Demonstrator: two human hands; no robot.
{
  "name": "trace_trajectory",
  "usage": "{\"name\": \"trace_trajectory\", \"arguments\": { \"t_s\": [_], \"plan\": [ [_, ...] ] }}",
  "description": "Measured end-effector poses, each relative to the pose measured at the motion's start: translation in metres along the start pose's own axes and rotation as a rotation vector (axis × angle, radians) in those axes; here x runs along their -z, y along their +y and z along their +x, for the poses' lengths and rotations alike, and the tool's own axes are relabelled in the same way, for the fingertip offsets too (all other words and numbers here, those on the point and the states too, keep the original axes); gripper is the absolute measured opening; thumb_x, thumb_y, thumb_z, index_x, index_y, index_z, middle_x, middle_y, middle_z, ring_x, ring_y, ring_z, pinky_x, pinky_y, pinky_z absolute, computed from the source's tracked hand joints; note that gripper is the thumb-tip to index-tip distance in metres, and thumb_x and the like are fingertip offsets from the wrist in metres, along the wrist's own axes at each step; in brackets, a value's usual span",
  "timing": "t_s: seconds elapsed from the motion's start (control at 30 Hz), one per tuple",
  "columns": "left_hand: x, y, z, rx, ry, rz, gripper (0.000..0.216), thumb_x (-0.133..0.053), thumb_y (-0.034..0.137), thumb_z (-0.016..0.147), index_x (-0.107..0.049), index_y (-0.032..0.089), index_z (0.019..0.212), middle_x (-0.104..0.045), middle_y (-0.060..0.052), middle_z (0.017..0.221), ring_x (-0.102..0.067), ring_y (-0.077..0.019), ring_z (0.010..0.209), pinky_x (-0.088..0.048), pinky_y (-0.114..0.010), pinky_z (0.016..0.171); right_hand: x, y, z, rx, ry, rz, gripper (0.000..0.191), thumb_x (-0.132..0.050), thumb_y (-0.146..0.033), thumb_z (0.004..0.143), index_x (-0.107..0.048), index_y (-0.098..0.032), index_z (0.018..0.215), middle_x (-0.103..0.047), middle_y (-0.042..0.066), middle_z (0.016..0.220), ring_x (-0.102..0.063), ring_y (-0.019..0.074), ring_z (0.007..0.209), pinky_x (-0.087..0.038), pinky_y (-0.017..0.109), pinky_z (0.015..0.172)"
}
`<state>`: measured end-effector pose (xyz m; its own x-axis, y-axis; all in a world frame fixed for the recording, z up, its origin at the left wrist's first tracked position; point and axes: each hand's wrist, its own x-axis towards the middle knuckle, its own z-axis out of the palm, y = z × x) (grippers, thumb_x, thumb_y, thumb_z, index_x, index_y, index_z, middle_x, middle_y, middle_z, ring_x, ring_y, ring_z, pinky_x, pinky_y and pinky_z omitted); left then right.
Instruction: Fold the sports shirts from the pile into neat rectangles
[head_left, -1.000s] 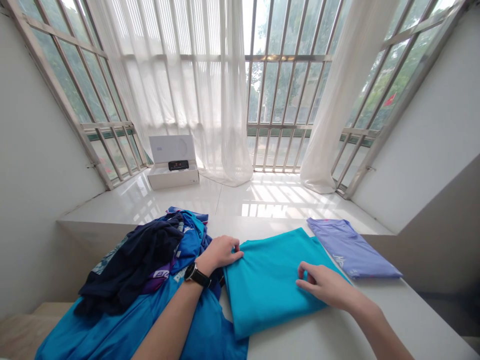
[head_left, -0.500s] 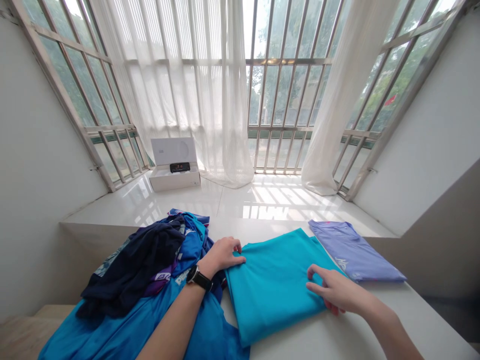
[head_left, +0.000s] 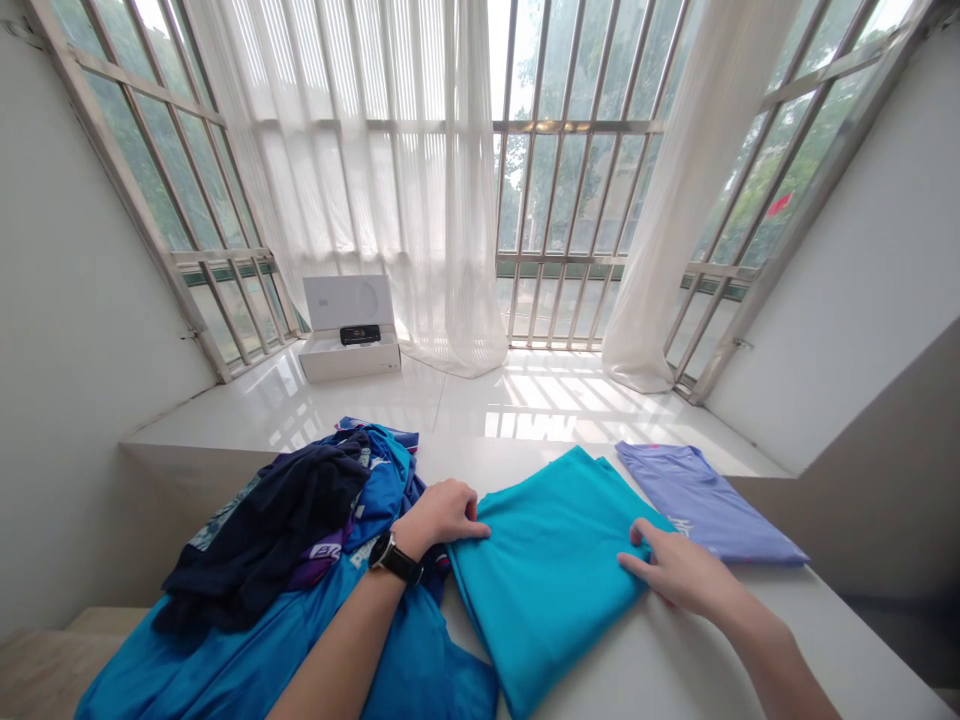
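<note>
A folded teal garment [head_left: 559,575] lies on the white table between my hands, turned at an angle. My left hand [head_left: 442,518], with a black watch on its wrist, pinches the garment's left edge; the thumb lies on top and the other fingers curl at the edge. At the right edge, my right hand [head_left: 675,568] grips the cloth between thumb and fingers, its lower fingers partly hidden. A folded lavender shirt [head_left: 709,505] rests just beyond my right hand. Left of my left hand is a heap of blue clothes [head_left: 300,650] with a dark navy garment [head_left: 277,530] on top.
An open white box [head_left: 349,362] with a black object [head_left: 360,334] in it stands on the glossy window ledge [head_left: 450,400]. Sheer white curtains [head_left: 420,200] hang in front of the barred window. The white table [head_left: 787,640] has its edge at the right.
The teal garment has turned, its far corner shifting left and its near corner shifting right and toward me. My right hand has moved slightly right, and my left hand slightly nearer.
</note>
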<state>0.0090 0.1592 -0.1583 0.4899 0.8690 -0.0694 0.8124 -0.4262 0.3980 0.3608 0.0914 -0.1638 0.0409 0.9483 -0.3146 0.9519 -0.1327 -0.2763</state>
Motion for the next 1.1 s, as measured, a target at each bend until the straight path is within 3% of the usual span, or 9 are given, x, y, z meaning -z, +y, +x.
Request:
{"name": "trace_trajectory", "arguments": {
  "t_s": [0.2,0.3,0.37,0.5,0.6,0.67,0.77,0.87,1.1],
  "plan": [
    [0.0,0.015,-0.009,-0.067,-0.233,-0.033,0.036,-0.08,0.051,0.066,-0.068,0.02,0.053,-0.064,-0.001,0.055,-0.055,-0.0161,0.051,-0.036,-0.027,0.051,-0.021,0.002,0.03,0.128,0.31,-0.077,0.039,-0.04,-0.046,0.096,-0.056,-0.022,0.122,-0.065,0.013,0.122,-0.064,0.0298,0.107,-0.048,0.037,0.077],
    [-0.003,0.024,-0.012,-0.136,-0.477,-0.157,0.04,-0.079,0.055,0.067,-0.068,0.02,0.05,-0.065,0.0,0.054,-0.055,-0.0143,0.049,-0.037,-0.025,0.048,-0.033,0.002,0.045,0.216,0.399,-0.048,0.044,-0.038,-0.045,0.098,-0.055,-0.022,0.131,-0.062,0.013,0.13,-0.059,0.0286,0.117,-0.048,0.039,0.09],
    [-0.003,0.031,-0.013,-0.196,-0.552,-0.228,0.04,-0.077,0.056,0.07,-0.07,0.02,0.054,-0.066,0.001,0.056,-0.055,-0.0141,0.051,-0.037,-0.024,0.047,-0.038,0.001,0.052,0.243,0.448,-0.044,0.044,-0.037,-0.044,0.098,-0.057,-0.023,0.132,-0.062,0.012,0.13,-0.058,0.0281,0.117,-0.048,0.039,0.094],
    [-0.006,0.053,-0.014,-0.307,-0.257,-0.245,0.041,-0.065,0.057,0.085,-0.077,0.019,0.074,-0.069,-0.002,0.065,-0.06,-0.0159,0.059,-0.042,-0.024,0.054,-0.041,0.001,0.062,0.268,0.52,-0.058,0.044,-0.036,-0.041,0.099,-0.061,-0.021,0.129,-0.062,0.012,0.131,-0.055,0.0293,0.121,-0.047,0.041,0.1],
    [-0.02,0.07,-0.017,-0.411,-0.052,-0.212,0.045,-0.062,0.06,0.087,-0.075,0.022,0.108,-0.074,-0.008,0.104,-0.067,-0.0251,0.095,-0.05,-0.031,0.085,-0.041,0.002,0.068,0.298,0.572,-0.07,0.044,-0.038,-0.04,0.098,-0.063,-0.016,0.126,-0.058,0.016,0.136,-0.053,0.0305,0.125,-0.044,0.043,0.105],
    [-0.036,0.078,-0.021,-0.508,-0.047,-0.178,0.065,-0.061,0.067,0.084,-0.061,0.023,0.133,-0.061,-0.013,0.135,-0.055,-0.0328,0.126,-0.04,-0.042,0.108,-0.042,0.002,0.07,0.314,0.612,-0.062,0.045,-0.039,-0.041,0.098,-0.063,-0.015,0.126,-0.056,0.017,0.137,-0.052,0.0306,0.127,-0.042,0.043,0.108],
    [-0.058,0.082,-0.028,-0.563,-0.089,-0.11,0.089,-0.055,0.075,0.083,-0.04,0.02,0.151,-0.035,-0.018,0.158,-0.027,-0.0376,0.147,-0.02,-0.055,0.12,-0.048,-0.002,0.067,0.31,0.63,-0.04,0.049,-0.038,-0.046,0.098,-0.06,-0.016,0.129,-0.055,0.017,0.139,-0.051,0.0307,0.13,-0.041,0.045,0.111],
    [-0.069,0.082,-0.032,-0.564,-0.086,-0.051,0.092,-0.049,0.076,0.085,-0.03,0.019,0.155,-0.022,-0.018,0.163,-0.014,-0.0368,0.151,-0.01,-0.057,0.122,-0.057,-0.011,0.059,0.263,0.583,-0.057,0.058,-0.039,-0.054,0.097,-0.054,-0.015,0.137,-0.049,0.019,0.146,-0.044,0.0343,0.137,-0.037,0.049,0.113],
    [-0.064,0.077,-0.024,-0.513,-0.085,-0.015,0.091,-0.043,0.076,0.088,-0.026,0.018,0.157,-0.016,-0.018,0.164,-0.011,-0.0368,0.151,-0.008,-0.059,0.121,-0.068,-0.026,0.044,0.205,0.445,-0.068,0.073,-0.033,-0.063,0.096,-0.042,-0.013,0.149,-0.034,0.019,0.158,-0.03,0.0356,0.146,-0.031,0.051,0.118]
  ]
}}
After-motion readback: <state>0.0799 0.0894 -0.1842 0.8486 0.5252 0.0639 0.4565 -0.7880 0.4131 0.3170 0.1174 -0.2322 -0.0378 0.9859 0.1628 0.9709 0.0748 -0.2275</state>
